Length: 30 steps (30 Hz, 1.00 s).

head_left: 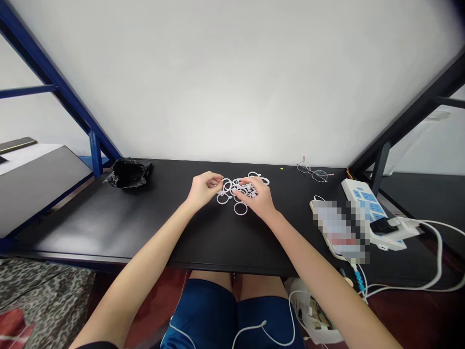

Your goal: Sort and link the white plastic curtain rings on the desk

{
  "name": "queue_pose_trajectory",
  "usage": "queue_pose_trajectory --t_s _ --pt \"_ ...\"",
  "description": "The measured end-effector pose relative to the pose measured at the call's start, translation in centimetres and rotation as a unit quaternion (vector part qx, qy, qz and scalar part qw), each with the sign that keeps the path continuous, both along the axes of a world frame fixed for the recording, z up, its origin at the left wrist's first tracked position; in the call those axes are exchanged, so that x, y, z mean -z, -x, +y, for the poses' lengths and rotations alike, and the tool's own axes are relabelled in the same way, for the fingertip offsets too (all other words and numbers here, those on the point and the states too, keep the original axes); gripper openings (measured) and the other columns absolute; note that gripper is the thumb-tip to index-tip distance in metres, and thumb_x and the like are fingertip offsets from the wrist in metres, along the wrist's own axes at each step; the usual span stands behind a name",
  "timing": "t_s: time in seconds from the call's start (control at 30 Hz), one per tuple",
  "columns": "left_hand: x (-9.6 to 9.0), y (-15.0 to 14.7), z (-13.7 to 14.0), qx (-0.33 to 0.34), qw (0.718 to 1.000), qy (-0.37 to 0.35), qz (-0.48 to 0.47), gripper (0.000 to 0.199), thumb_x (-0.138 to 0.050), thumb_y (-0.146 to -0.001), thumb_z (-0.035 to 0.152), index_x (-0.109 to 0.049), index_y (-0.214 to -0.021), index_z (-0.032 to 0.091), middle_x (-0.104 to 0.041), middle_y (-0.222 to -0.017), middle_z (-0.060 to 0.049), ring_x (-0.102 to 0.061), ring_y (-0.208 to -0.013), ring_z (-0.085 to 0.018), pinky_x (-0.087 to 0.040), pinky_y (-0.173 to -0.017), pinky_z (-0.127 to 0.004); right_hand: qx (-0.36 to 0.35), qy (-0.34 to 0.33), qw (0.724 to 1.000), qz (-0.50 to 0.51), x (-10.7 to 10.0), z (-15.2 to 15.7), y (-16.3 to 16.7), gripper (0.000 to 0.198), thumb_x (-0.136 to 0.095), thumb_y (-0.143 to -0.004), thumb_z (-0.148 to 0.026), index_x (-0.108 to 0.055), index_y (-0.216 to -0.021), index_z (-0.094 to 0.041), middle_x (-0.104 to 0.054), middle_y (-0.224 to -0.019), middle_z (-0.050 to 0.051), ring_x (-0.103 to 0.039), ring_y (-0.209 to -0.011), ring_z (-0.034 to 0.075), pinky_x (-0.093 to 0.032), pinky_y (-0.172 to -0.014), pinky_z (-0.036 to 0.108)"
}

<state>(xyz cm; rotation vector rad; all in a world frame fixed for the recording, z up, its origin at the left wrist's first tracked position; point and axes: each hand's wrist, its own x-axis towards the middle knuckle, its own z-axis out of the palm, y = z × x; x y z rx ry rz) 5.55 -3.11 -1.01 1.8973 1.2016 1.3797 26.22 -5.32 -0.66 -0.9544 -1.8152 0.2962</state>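
A small heap of white plastic rings [240,208], each with what looks like a little eyelet, lies on the black desktop in front of me. My left hand [208,188] is at the heap's left edge, thumb and fingertips pinched on a white ring [227,184]. From the right, my right hand [258,196] reaches over the heap, covering part of it. Its thumb and index finger are apart, with rings showing between them; the other fingers are curled and partly hidden.
An opened black plastic bag [129,174] sits at the back left of the black desk [109,228]. Glasses [313,171] lie at the back right. Nearer are a blurred phone [339,232] and a power strip [366,201] with white cables [438,257].
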Motion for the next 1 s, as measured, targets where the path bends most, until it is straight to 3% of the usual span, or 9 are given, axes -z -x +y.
queue_pose_trajectory --t_s 0.07,0.23,0.43,0.63,0.7,0.77,0.87,1.0 --pt "0.6 -1.0 -0.4 -0.001 1.000 -0.004 -0.022 0.027 -0.067 -0.074 0.031 -0.068 -0.096 0.014 -0.069 -0.078 -0.005 -0.068 -0.065 -0.014 -0.056 -0.059 -0.024 -0.047 -0.007 0.998 -0.030 0.1 -0.2 0.3 0.026 -0.075 -0.073 -0.038 -0.063 -0.093 -0.025 -0.069 -0.087 0.004 -0.062 -0.088 0.024 -0.048 -0.085 0.041" --pt "1.1 -2.3 -1.3 0.020 0.999 0.039 -0.018 0.018 -0.064 -0.078 0.031 -0.067 -0.081 0.014 -0.068 -0.068 -0.004 -0.067 -0.059 -0.015 -0.054 -0.055 -0.023 -0.083 -0.012 0.994 -0.069 0.9 -0.4 1.0 0.015 -0.072 -0.076 -0.031 -0.059 -0.079 -0.024 -0.065 -0.081 0.003 -0.060 -0.080 0.022 -0.049 -0.078 0.037" --pt "0.8 -2.3 -1.4 0.068 0.991 0.092 -0.067 0.023 -0.064 -0.080 0.035 -0.067 -0.088 0.014 -0.069 -0.072 -0.005 -0.069 -0.062 -0.016 -0.055 -0.057 -0.024 -0.030 0.005 1.000 -0.008 1.6 -0.1 1.1 0.009 -0.062 -0.083 -0.028 -0.063 -0.089 -0.022 -0.067 -0.082 0.003 -0.064 -0.073 0.019 -0.053 -0.071 0.033" --pt "0.1 -2.0 -1.3 0.203 0.942 0.246 -0.106 0.030 -0.065 -0.080 0.035 -0.065 -0.101 0.014 -0.066 -0.062 -0.003 -0.064 -0.054 -0.014 -0.056 -0.058 -0.026 -0.008 0.037 0.997 0.062 1.2 -0.3 1.0 0.019 -0.062 -0.084 -0.032 -0.064 -0.100 -0.022 -0.071 -0.086 0.004 -0.068 -0.073 0.019 -0.057 -0.067 0.031" --pt "-0.1 -2.0 -1.3 0.220 0.928 0.279 -0.111 0.033 -0.065 -0.080 0.034 -0.064 -0.106 0.014 -0.066 -0.062 -0.002 -0.064 -0.053 -0.013 -0.056 -0.057 -0.026 -0.025 0.044 0.997 0.061 1.1 -0.3 1.0 0.019 -0.062 -0.083 -0.031 -0.064 -0.100 -0.022 -0.072 -0.086 0.004 -0.069 -0.074 0.019 -0.058 -0.065 0.030" --pt "-0.2 -2.0 -1.3 0.215 0.925 0.288 -0.125 0.031 -0.063 -0.080 0.031 -0.063 -0.106 0.014 -0.062 -0.056 0.001 -0.059 -0.048 -0.011 -0.054 -0.055 -0.025 -0.046 0.046 0.996 0.059 0.9 -0.3 0.9 0.020 -0.061 -0.083 -0.027 -0.064 -0.101 -0.021 -0.071 -0.090 0.005 -0.069 -0.077 0.019 -0.058 -0.062 0.029" --pt "-0.3 -2.0 -1.2 0.217 0.922 0.286 -0.144 0.024 -0.058 -0.079 0.025 -0.063 -0.100 0.014 -0.044 -0.044 0.009 -0.041 -0.037 -0.005 -0.051 -0.050 -0.023 -0.075 0.034 0.995 0.046 0.9 -0.3 0.8 0.022 -0.056 -0.083 -0.020 -0.063 -0.103 -0.021 -0.070 -0.091 0.005 -0.068 -0.078 0.018 -0.057 -0.060 0.027" --pt "-0.3 -1.9 -1.0 0.213 0.920 0.293 -0.147 0.016 -0.055 -0.077 0.023 -0.061 -0.089 0.014 -0.034 -0.046 0.010 -0.025 -0.037 -0.003 -0.050 -0.045 -0.023 -0.115 0.012 0.993 0.009 1.0 -0.3 0.8 0.021 -0.055 -0.082 -0.017 -0.064 -0.100 -0.022 -0.067 -0.087 0.004 -0.065 -0.075 0.016 -0.056 -0.058 0.026"
